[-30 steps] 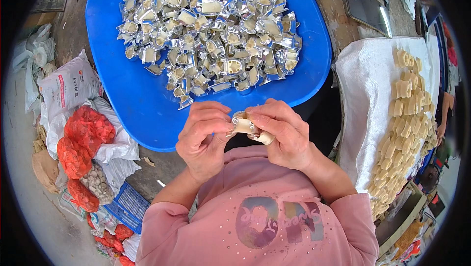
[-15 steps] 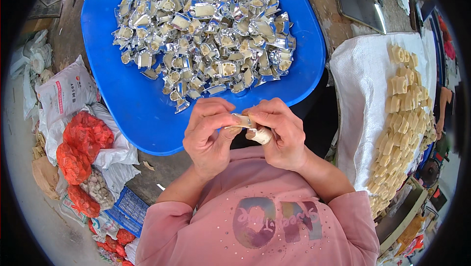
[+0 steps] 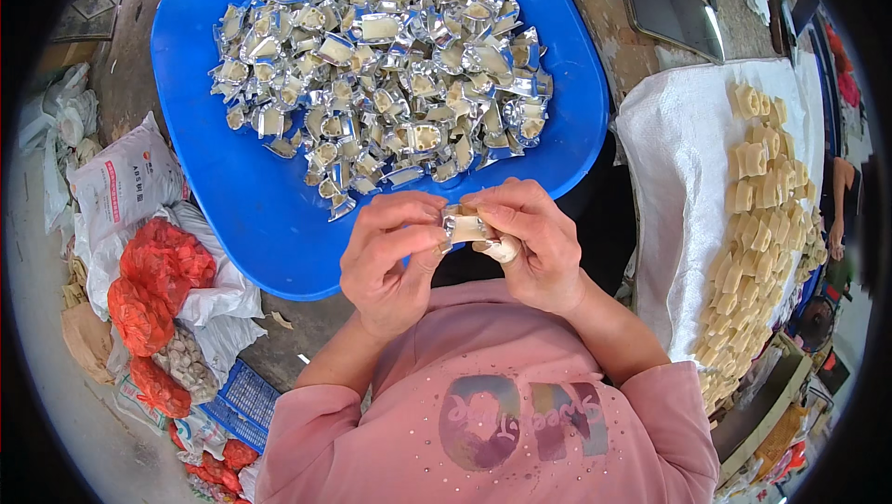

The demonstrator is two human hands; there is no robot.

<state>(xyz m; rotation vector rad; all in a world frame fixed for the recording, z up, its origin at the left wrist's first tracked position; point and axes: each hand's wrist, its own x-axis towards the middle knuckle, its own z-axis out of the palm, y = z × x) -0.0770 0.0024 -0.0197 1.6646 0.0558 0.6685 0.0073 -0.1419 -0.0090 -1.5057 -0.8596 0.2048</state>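
Note:
Between my two hands is a small curved plastic part [image 3: 468, 228], cream on its inner face with shiny silver edges. My left hand [image 3: 394, 258] pinches its left end between thumb and fingers. The fingers of my right hand [image 3: 539, 248] close on its right end. A pale cream covering [image 3: 503, 248] is around my right thumb; I cannot make out its material. Just beyond my hands, a large blue plastic tub [image 3: 307, 262] holds a heap of similar silver-and-cream parts [image 3: 381, 67].
To the right, rows of cream pieces [image 3: 748, 235] lie on a white woven sheet [image 3: 660, 170]. A dark phone [image 3: 669, 10] rests at the upper right. On the left stand a white printed sack [image 3: 135, 174], red mesh bags [image 3: 153, 281] and a blue basket [image 3: 243, 402].
The part between my hands has turned, so its cream inner face and silver edges now show more. Both hands stay closed on it in nearly the same place.

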